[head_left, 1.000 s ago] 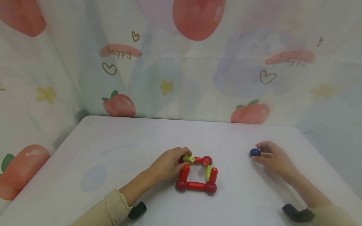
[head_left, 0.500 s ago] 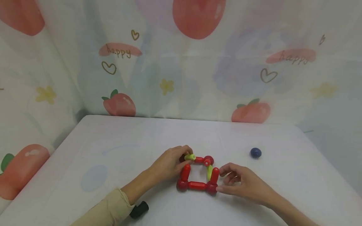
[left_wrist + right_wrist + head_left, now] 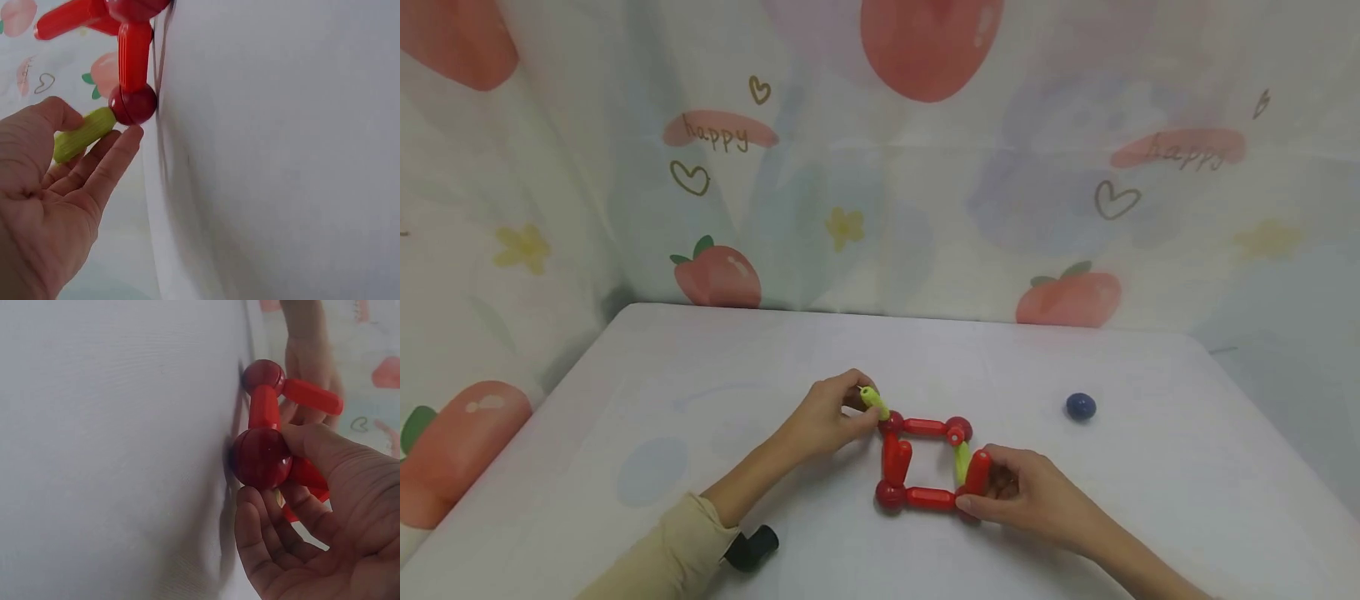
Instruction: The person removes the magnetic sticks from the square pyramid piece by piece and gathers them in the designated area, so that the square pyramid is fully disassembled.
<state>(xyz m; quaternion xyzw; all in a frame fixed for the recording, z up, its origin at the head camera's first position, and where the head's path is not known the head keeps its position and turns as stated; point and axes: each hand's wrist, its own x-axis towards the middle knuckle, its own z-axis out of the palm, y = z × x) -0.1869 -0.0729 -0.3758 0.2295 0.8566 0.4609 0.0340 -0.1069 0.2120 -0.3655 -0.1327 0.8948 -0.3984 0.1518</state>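
Note:
A square frame of red rods [image 3: 925, 427] and red balls [image 3: 891, 496] lies on the table, with a yellow-green rod [image 3: 962, 462] along its right side. Short red rods stand up from the near corners. At the far-left corner, my left hand [image 3: 827, 419] pinches another yellow-green rod [image 3: 84, 134] between thumb and fingers; its end meets the corner ball [image 3: 133, 105]. My right hand [image 3: 1033, 493] grips the near-right corner ball [image 3: 261, 458], thumb on one side and fingers on the other. That hand partly hides this corner in the head view.
A dark blue ball [image 3: 1081, 407] rests on the white table [image 3: 737, 350], right of the frame. A black device [image 3: 752, 548] sits by the left wrist. Printed cloth [image 3: 925, 208] hangs behind the table and at its left.
My right hand has let go of the blue ball and come left to grip the near-right corner. My left hand has shifted left, and its yellow-green rod now tilts upward and leftward.

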